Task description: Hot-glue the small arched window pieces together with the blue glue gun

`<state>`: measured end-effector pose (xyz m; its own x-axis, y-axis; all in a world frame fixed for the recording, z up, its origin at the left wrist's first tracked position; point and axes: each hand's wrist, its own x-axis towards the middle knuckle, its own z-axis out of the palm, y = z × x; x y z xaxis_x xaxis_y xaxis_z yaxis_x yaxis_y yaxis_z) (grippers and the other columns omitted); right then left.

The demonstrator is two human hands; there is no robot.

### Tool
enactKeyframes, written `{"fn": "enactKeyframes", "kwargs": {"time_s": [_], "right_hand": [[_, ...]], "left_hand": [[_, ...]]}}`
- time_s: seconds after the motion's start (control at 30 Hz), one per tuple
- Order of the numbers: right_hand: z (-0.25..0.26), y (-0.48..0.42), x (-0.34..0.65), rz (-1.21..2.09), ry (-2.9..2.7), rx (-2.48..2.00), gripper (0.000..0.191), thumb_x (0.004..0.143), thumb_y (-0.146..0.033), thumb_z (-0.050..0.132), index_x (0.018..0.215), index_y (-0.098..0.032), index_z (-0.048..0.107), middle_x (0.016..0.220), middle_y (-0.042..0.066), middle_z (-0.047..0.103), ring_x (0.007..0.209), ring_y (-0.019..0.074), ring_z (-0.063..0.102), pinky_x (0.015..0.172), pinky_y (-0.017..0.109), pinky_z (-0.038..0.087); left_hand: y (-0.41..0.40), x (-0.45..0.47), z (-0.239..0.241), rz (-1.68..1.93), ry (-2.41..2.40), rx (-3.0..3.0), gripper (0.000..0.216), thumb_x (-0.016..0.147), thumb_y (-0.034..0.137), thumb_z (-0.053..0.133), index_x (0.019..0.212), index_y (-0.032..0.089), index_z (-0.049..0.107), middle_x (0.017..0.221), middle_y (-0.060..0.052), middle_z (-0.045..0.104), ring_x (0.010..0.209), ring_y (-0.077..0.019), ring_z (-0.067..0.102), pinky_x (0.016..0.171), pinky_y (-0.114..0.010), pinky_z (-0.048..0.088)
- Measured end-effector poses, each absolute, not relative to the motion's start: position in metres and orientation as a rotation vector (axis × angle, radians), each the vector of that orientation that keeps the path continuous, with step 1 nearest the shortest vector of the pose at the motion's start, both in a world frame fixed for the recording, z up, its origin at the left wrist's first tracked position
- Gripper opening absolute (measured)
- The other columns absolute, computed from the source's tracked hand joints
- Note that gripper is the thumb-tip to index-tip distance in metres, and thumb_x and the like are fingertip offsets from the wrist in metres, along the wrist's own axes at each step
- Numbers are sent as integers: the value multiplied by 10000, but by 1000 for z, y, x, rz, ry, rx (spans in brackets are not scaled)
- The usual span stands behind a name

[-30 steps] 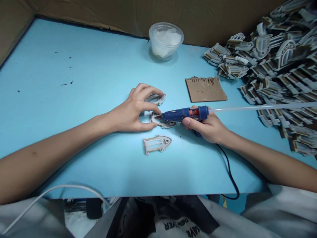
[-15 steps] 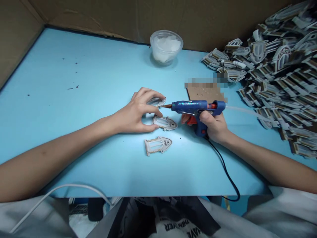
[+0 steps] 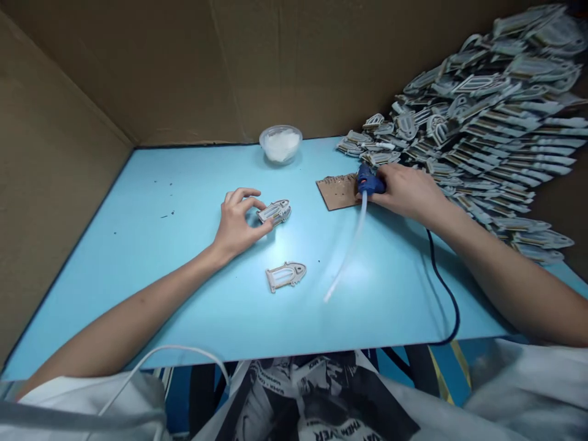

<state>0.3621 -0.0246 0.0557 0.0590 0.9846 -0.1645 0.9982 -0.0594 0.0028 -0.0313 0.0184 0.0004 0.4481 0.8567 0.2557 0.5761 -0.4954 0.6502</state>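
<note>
My left hand (image 3: 241,220) pinches a small arched window-shaped piece (image 3: 276,212) between thumb and fingers; it looks like layers lying one on another. A second arched piece (image 3: 285,277), pale with brown edges, lies flat on the table nearer to me. At the right, my right hand (image 3: 404,191) is closed round a blue hot glue gun (image 3: 367,179). Its back end faces me, with a clear glue stick (image 3: 345,257) trailing out. The gun's nozzle is hidden from view. Beside the gun lies a brown board (image 3: 337,191) with dark specks.
A clear plastic tub (image 3: 281,146) with white material stands at the back. Many arched pieces (image 3: 496,122) are heaped along the right side. Cardboard walls (image 3: 184,73) enclose the blue table (image 3: 197,177). The gun's black cord (image 3: 443,275) runs over the front edge.
My right hand has swung the glue gun away from the pieces to the board, turning its nozzle away from me. The two pieces by my left hand are now together. The view has shifted.
</note>
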Motion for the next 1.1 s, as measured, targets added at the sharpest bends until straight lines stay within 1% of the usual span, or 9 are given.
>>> {"fn": "enactKeyframes", "kwargs": {"time_s": [0.13, 0.23, 0.3, 0.37, 0.47, 0.63, 0.87, 1.0, 1.1], "right_hand": [[63, -33, 360, -169, 2095, 2095, 557, 959, -468, 659, 1374, -99, 607, 1332, 260, 618, 1035, 397, 647, 796, 441, 447], [80, -55, 317, 18, 2500, 1958, 422, 1023, -287, 541, 1382, -81, 622, 1363, 279, 607, 1211, 437, 604, 957, 518, 459], [86, -70, 277, -267, 2875, 1676, 345, 1073, -342, 538, 1308, -115, 648, 1303, 216, 657, 1181, 357, 626, 978, 469, 477], [83, -82, 239, -538, 2980, 1312, 455, 1074, -474, 606, 1377, -135, 617, 1265, 172, 683, 1128, 324, 635, 948, 445, 485], [69, -92, 199, -470, 2973, 1111, 552, 1022, -475, 702, 1439, -132, 590, 1241, 165, 689, 1102, 342, 615, 920, 460, 468], [56, -83, 190, -560, 3035, 1080, 350, 933, -216, 658, 1274, -141, 642, 1144, 145, 686, 1050, 288, 603, 890, 391, 459], [69, -25, 205, -465, 3013, 1487, 457, 902, -223, 622, 1347, -118, 609, 1231, 175, 716, 1105, 312, 610, 912, 388, 429], [61, -8, 196, -567, 2775, 1475, 478, 959, -173, 589, 1429, -88, 572, 1246, 196, 715, 1078, 294, 650, 857, 368, 451], [54, -9, 188, -625, 2792, 1305, 433, 1027, -142, 505, 1449, -63, 558, 1335, 194, 674, 1175, 267, 638, 958, 368, 473]], "left_hand": [[16, -27, 4, 567, 1273, 2254, 355, 885, 462, 709, 1137, 213, 730, 1404, -124, 648, 1346, -357, 519, 1102, -531, 398], [13, -24, 7, 505, 1261, 2297, 529, 900, 525, 710, 1325, 216, 644, 1395, -128, 663, 1339, -365, 507, 1062, -514, 378], [13, -24, 9, 491, 1236, 2294, 622, 883, 517, 718, 1405, 207, 585, 1346, -118, 694, 1320, -365, 516, 1049, -512, 360], [13, -24, 9, 478, 1213, 2277, 652, 880, 487, 697, 1447, 198, 552, 1290, -106, 716, 1288, -357, 540, 1044, -513, 349], [13, -25, 8, 485, 1174, 2267, 634, 881, 446, 652, 1456, 198, 551, 1220, -95, 727, 1252, -336, 576, 1049, -502, 354], [17, -30, 6, 508, 1038, 2244, 716, 831, 442, 671, 1493, 198, 548, 1177, -64, 742, 1226, -297, 623, 1083, -471, 385], [18, -31, 5, 535, 958, 2235, 766, 804, 483, 695, 1510, 222, 553, 1248, -82, 737, 1220, -305, 660, 1087, -475, 429], [19, -32, 6, 562, 961, 2231, 739, 793, 455, 690, 1479, 212, 567, 1158, -86, 750, 1172, -312, 678, 1063, -493, 462], [23, -34, 4, 588, 953, 2215, 775, 786, 486, 704, 1488, 189, 565, 1238, -121, 739, 1215, -336, 675, 1091, -519, 477]]}}
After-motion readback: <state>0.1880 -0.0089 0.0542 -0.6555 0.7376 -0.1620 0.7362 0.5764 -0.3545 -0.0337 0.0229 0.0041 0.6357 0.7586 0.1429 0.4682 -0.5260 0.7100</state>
